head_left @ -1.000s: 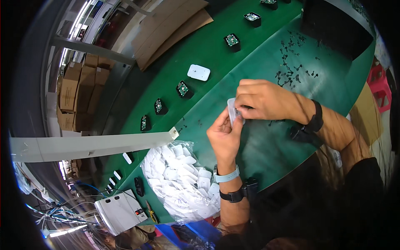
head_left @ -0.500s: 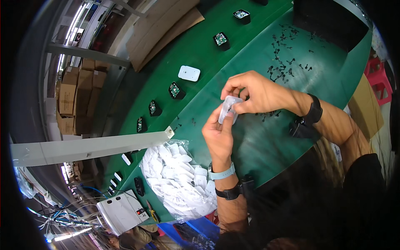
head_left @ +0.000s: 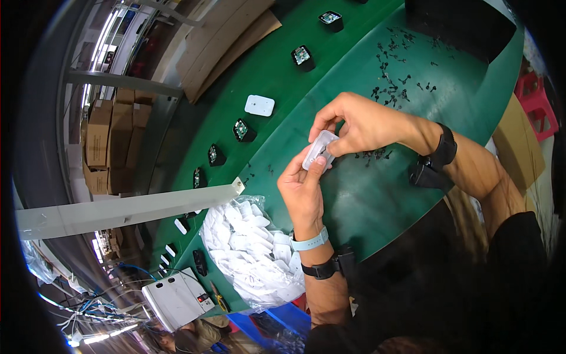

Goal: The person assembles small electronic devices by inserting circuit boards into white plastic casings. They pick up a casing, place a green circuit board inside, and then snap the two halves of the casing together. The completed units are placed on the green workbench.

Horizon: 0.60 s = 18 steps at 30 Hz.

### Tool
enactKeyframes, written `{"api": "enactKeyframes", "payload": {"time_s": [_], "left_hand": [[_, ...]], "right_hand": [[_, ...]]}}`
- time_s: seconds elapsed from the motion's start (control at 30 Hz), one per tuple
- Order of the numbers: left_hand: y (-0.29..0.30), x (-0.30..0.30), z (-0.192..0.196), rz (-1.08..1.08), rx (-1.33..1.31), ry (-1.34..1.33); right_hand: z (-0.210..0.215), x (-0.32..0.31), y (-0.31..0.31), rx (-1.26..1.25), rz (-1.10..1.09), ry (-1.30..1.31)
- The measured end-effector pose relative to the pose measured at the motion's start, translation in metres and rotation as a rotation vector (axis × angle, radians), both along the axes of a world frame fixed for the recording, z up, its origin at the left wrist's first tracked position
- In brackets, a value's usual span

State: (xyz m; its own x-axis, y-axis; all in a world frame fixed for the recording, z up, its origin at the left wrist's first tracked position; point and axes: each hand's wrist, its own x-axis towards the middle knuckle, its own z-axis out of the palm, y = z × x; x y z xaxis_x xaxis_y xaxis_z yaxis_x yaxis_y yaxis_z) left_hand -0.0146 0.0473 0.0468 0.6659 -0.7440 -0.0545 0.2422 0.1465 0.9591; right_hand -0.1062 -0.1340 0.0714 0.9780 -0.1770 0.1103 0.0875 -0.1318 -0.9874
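Note:
Above the green work table, my left hand [head_left: 302, 190] is closed on a white plastic cover [head_left: 318, 145], its thumb pressed on the near end. The cover is tilted, with its hollow inner side showing. My right hand [head_left: 364, 125] is closed around the cover's far end, fingers at the outer edge and thumb tip inside the hollow. A small dark bit shows by that thumb tip, too small to make out. Many small black plastic pieces [head_left: 386, 66] lie scattered beyond my right hand. Beside my left wrist is a clear bag of white covers [head_left: 244, 245].
Along a green conveyor belt [head_left: 227, 118] stand several black housings [head_left: 243, 131] with circuit boards, and a white cover [head_left: 259, 105]. A metal bar [head_left: 130, 206] juts in from the left. A black bin [head_left: 463, 26] stands at far right; yellow-handled pliers [head_left: 220, 299] lie by a white box [head_left: 177, 299].
Both hands and the cover have shifted slightly left in the picture, and the whole view has moved a little. The grip on the cover looks much the same.

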Motion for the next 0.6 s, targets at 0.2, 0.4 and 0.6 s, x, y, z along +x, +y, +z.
{"api": "enactKeyframes", "payload": {"time_s": [0.2,0.4,0.6], "left_hand": [[-0.004,-0.005,-0.002,0.058,0.011,-0.069],[-0.005,-0.008,-0.002,0.156,-0.003,-0.074],[0.001,-0.003,0.005,0.098,-0.138,0.153]], "right_hand": [[0.007,-0.004,0.004,-0.024,-0.031,0.046],[0.008,0.000,0.011,0.036,-0.018,0.024],[-0.005,0.004,0.013,0.377,0.191,-0.164]]}}
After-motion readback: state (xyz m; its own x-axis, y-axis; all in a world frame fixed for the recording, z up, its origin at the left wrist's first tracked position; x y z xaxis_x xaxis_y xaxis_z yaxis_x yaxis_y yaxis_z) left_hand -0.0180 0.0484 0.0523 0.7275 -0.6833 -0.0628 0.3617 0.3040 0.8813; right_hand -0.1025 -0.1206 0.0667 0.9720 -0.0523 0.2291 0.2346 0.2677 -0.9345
